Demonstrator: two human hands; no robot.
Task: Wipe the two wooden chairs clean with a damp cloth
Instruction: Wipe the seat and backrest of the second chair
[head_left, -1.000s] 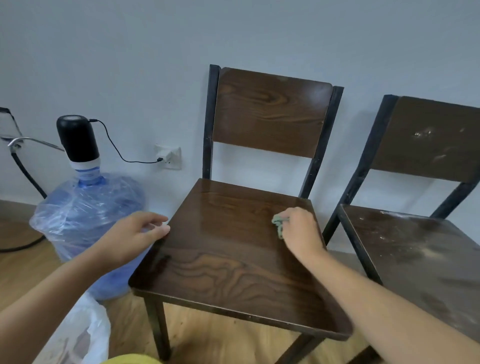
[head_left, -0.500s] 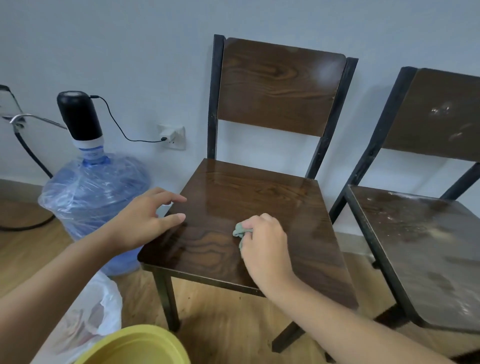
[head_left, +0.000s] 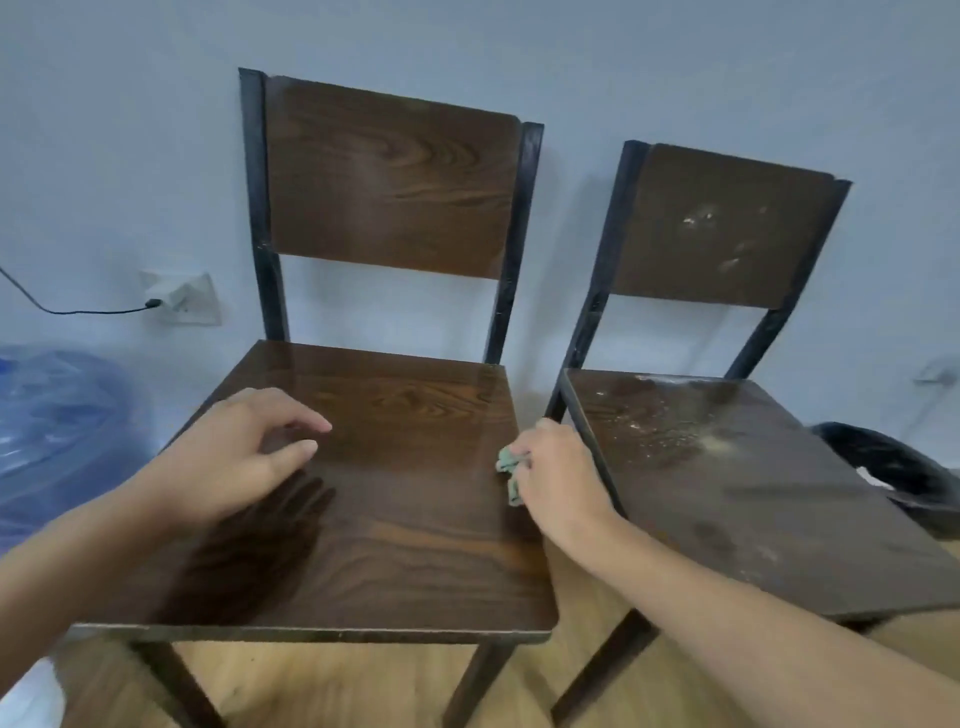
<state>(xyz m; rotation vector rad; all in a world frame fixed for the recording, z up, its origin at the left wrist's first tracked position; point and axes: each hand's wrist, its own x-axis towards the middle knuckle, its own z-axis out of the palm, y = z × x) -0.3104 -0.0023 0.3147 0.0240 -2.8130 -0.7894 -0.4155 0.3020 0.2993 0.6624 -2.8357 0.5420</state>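
Two dark wooden chairs with black metal frames stand side by side against the wall. The left chair (head_left: 395, 519) has a glossy, wet-looking seat. The right chair (head_left: 727, 493) carries pale dust and specks on its seat and backrest. My right hand (head_left: 558, 478) is shut on a small green cloth (head_left: 511, 470) at the right edge of the left seat. My left hand (head_left: 234, 457) hovers over the left part of that seat, fingers loosely apart and empty.
A blue water jug wrapped in plastic (head_left: 57, 426) stands at the left. A wall socket (head_left: 182, 299) with a black cable sits behind it. A bin with a black bag (head_left: 893, 467) is at the right. Wooden floor below.
My right hand has carried the cloth from the seat's middle front to its right edge. My left hand has come inward over the seat. The view has shifted right, showing more of the dusty chair.
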